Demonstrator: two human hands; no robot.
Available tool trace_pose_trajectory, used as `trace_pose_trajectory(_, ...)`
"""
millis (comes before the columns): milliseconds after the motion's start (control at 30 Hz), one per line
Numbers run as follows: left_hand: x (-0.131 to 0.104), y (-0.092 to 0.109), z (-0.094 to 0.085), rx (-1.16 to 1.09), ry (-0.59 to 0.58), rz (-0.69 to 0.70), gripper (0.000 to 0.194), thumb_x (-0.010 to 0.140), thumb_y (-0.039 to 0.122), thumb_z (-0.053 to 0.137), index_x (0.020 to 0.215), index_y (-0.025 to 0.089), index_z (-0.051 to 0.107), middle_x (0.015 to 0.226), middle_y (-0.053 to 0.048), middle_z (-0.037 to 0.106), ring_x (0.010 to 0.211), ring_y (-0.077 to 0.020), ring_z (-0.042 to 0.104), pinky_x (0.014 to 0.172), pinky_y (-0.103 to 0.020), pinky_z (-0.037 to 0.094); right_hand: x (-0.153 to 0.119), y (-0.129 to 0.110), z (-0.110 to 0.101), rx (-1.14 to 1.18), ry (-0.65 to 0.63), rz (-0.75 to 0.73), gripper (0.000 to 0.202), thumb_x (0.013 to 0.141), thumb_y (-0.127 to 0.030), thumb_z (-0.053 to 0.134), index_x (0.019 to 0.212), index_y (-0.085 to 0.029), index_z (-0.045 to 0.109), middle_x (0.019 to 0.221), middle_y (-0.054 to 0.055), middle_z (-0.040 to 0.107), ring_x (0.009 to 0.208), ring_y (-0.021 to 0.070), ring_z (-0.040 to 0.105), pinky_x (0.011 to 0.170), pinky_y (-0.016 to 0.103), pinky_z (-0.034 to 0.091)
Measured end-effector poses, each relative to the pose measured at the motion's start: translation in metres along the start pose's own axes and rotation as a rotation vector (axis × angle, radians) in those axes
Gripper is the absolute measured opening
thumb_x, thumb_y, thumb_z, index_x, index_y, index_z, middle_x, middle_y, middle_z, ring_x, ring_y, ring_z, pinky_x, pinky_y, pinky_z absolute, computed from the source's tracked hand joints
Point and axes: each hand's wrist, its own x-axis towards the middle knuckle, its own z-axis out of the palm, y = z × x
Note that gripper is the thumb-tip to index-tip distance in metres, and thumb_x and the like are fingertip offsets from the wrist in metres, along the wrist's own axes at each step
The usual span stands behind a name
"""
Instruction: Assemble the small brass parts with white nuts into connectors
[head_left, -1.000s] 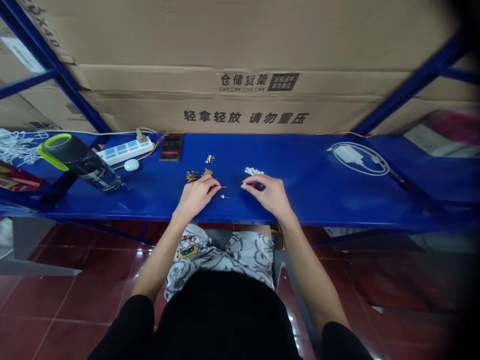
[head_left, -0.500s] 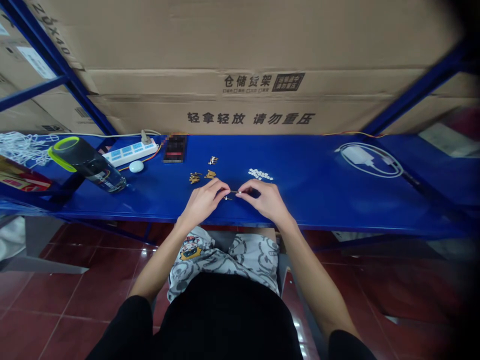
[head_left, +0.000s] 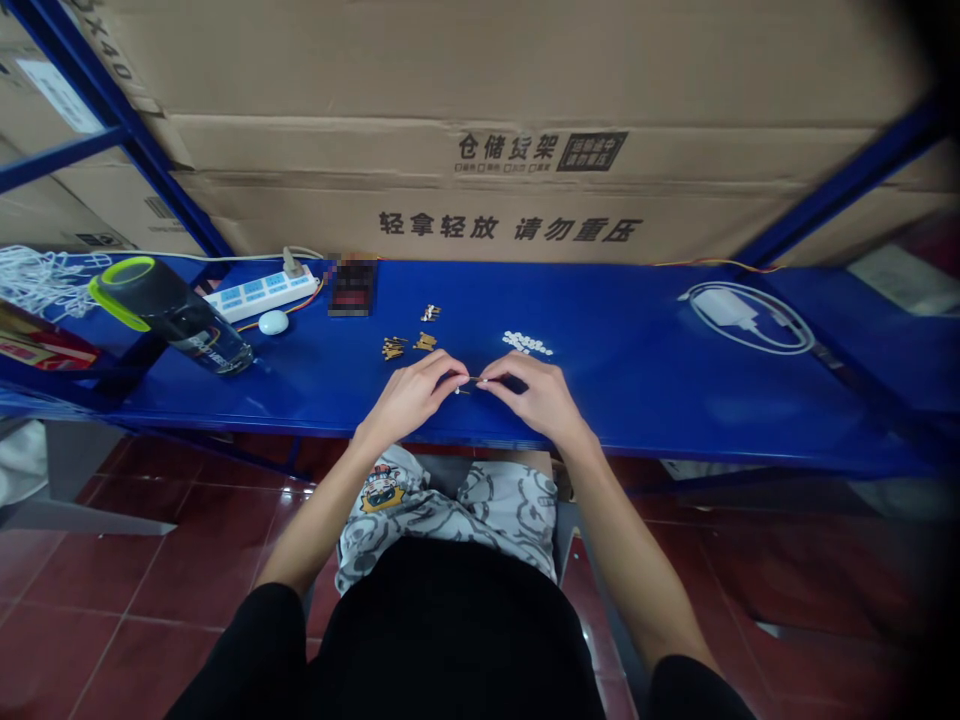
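My left hand (head_left: pixel 420 393) pinches the left end of a thin brass-coloured pin (head_left: pixel 475 379) above the blue shelf's front part. From the right, my right hand (head_left: pixel 534 392) closes thumb and fingertip on a small white piece (head_left: pixel 484 382) at the pin's other end. Another small pin with a white piece (head_left: pixel 459 390) lies just below my left fingertips. Beyond my left hand are two small groups of brass-coloured pins (head_left: pixel 393 347) and a few pins with white parts (head_left: pixel 430 312). A cluster of small white pieces (head_left: pixel 525 343) lies beyond my right hand.
On the left stand a dark bottle with a green loop (head_left: pixel 176 315), a power strip (head_left: pixel 262 291), a white round object (head_left: pixel 274 322) and a dark phone-like object (head_left: pixel 352 286). A white charger with a coiled cable (head_left: pixel 724 306) lies right. Cardboard (head_left: pixel 510 80) backs the shelf.
The camera view has shifted slightly. My two hands are a little closer together, and less of the pin shows between the fingertips.
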Motion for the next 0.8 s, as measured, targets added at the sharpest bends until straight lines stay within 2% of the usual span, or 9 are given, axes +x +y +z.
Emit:
trace_pose_trajectory(167,0.0003,0.0001,0.0001,-0.018,-0.007,-0.007,0.022,0.106,0.038,0.047,0.109,0.024,0.064,0.106,-0.001,0.068,0.086,-0.0144,0.066,0.074,-0.028,0.049,-0.0003,-0.0031,-0.0002,0.008,-0.034,0.037,0.015,0.097,-0.037,0.061,0.092,-0.027,0.072,0.094,0.003,0.075,0.088,0.0218,0.068,0.084,0.04,0.055)
trace_pose_trajectory(433,0.0003,0.0015,-0.0004,-0.055,-0.011,0.036,0.021,0.105,0.038,0.05,0.106,0.023,0.065,0.104,-0.001,0.068,0.087,-0.014,0.065,0.075,-0.026,0.049,0.0005,-0.0071,0.002,0.0,-0.04,-0.018,0.018,0.098,-0.038,0.06,0.098,-0.028,0.075,0.093,0.004,0.076,0.085,0.022,0.069,0.08,0.04,0.057)
trace_pose_trajectory(633,0.0016,-0.0015,0.0004,-0.071,0.053,0.023,0.019,0.105,0.036,0.051,0.107,0.024,0.065,0.102,-0.001,0.068,0.09,-0.0144,0.066,0.081,-0.026,0.049,-0.0001,-0.0057,0.0031,0.039,-0.028,0.011,0.025,0.097,-0.037,0.062,0.119,-0.028,0.071,0.116,0.003,0.076,0.103,0.0222,0.071,0.095,0.039,0.056)
trace_pose_trajectory(800,0.0019,-0.0025,0.0021,-0.026,0.053,0.013,0.019,0.105,0.036,0.051,0.107,0.024,0.065,0.103,0.0,0.069,0.089,-0.0139,0.067,0.08,-0.026,0.05,0.0016,-0.0049,0.0032,-0.029,-0.024,0.068,0.02,0.099,-0.036,0.057,0.105,-0.028,0.075,0.102,0.003,0.077,0.094,0.0222,0.071,0.09,0.039,0.055)
